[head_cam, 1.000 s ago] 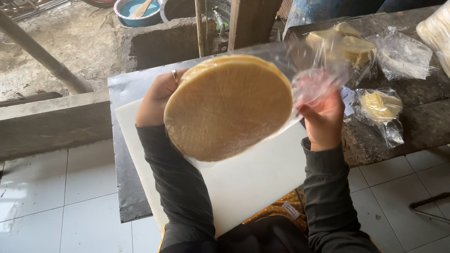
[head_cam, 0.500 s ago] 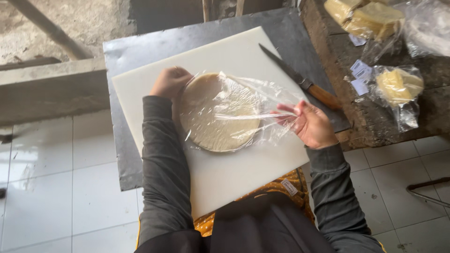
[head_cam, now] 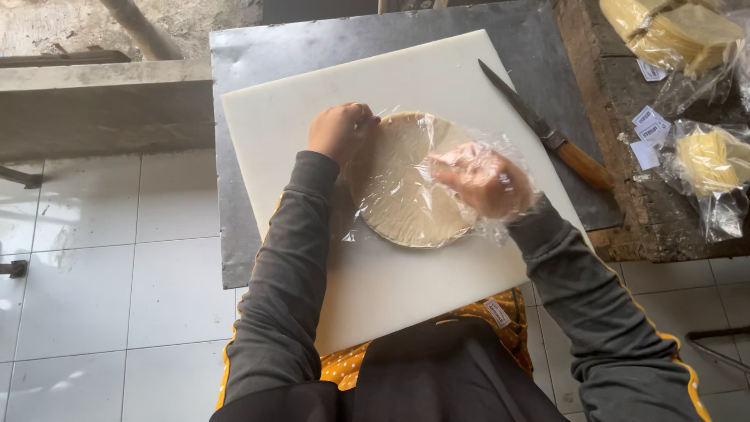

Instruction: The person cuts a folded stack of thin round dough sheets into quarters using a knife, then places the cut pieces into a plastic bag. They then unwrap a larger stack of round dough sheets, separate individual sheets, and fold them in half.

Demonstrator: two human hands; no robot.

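The white cutting board [head_cam: 406, 289] lies nearest, on a dark metal table [head_cam: 234, 242]. A stack of thin pale round wafers [head_cam: 406, 187] in a clear plastic bag [head_cam: 500, 195] rests flat at the board's centre. The right hand [head_cam: 480, 180] sits inside the bag, fingers apparently curled on the stack; the film blurs them. The left hand [head_cam: 340, 131] pinches the bag at the stack's far-left edge. The discs look light, stiff and brittle: support from beneath or at opposite rims. The film looks slippery. Farther right lies a wooden-handled knife [head_cam: 547, 133].
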